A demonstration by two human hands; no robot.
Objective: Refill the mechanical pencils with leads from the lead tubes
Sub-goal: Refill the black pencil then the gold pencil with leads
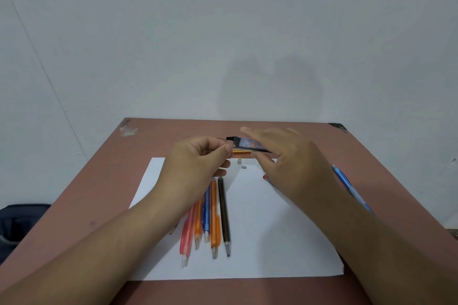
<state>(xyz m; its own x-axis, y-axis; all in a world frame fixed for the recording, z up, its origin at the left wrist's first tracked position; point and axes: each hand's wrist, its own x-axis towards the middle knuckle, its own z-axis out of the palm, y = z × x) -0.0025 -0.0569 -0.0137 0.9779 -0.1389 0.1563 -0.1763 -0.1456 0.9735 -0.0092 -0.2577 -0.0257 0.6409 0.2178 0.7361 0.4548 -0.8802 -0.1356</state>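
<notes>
A white paper sheet [260,242] lies on the reddish-brown bench [99,181], carrying five plastic mechanical pencils [210,218]. Above its far edge, the right hand [292,163] grips a black lead tube [250,144]; the left hand [195,168] pinches something unclear. Behind stands a pale grey wall [223,32].
</notes>
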